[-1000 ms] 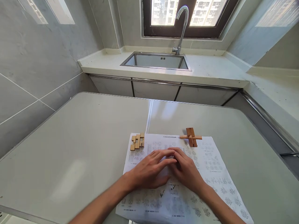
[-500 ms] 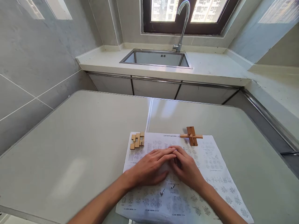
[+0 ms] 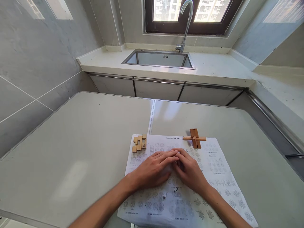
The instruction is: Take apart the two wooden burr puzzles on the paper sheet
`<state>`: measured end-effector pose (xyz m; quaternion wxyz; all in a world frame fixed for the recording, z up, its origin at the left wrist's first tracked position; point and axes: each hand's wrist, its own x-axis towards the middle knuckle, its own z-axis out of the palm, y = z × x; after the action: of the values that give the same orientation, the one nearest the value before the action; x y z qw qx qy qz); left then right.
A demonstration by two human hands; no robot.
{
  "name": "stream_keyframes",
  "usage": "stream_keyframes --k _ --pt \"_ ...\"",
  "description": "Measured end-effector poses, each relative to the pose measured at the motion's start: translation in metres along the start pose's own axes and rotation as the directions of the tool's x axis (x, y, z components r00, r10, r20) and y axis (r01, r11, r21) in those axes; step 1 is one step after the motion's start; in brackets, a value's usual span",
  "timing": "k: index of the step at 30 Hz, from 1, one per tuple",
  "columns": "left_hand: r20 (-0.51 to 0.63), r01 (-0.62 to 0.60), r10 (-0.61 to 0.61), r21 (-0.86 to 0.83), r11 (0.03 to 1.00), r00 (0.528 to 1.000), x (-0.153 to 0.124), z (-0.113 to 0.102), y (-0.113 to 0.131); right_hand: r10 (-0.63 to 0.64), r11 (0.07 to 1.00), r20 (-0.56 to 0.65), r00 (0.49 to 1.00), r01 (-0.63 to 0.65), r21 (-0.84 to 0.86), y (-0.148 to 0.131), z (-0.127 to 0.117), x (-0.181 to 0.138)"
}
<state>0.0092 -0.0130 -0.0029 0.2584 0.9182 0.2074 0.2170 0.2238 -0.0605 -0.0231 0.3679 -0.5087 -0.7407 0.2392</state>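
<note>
My left hand point(image 3: 154, 168) lies palm down over the printed sheet point(image 3: 228, 177), its fingers stretched out toward the right. My right hand point(image 3: 189, 171) meets it from the other side, loosely curved, with the thumb apart from the fingers. Their fingertips overlap near the sheet's middle, and no object shows in either hand; the space under the palms is hidden. Beyond my left hand, a light wooden puzzle piece point(image 3: 139, 143) with stepped blocks sits on the sheet's far left corner. A brown wooden cross-shaped puzzle point(image 3: 195, 138) straddles the sheet's far edge, past my right hand.
Under the sheet is a pale table point(image 3: 78, 142) with a seam down its middle. Past its far edge runs a white counter point(image 3: 213, 65) holding a steel sink point(image 3: 158, 58) and a curved faucet point(image 3: 187, 25) below a window. A tiled wall point(image 3: 42, 57) stands at left.
My left thumb has drawn in slightly under the hand. Both hands otherwise rest in the same place, and the wooden pieces and sheet have stayed put.
</note>
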Motion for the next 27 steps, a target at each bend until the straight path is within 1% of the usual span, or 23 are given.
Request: stream_keyframes --k 6,14,27 --pt "0.0 0.0 0.0 0.013 1.0 1.0 0.0002 0.0 0.0002 0.02 1.0 0.003 1.0 -0.02 0.007 -0.0008 0.0003 -0.0002" --pt "-0.011 -0.001 0.001 0.017 1.0 1.0 0.0009 -0.0012 0.0016 0.017 1.0 -0.002 1.0 -0.017 0.016 -0.001 0.0003 0.0" --pt "0.003 0.002 -0.003 0.019 1.0 1.0 0.0 0.0011 -0.0005 0.022 1.0 0.004 1.0 -0.022 0.014 -0.0007 0.0003 -0.0001"
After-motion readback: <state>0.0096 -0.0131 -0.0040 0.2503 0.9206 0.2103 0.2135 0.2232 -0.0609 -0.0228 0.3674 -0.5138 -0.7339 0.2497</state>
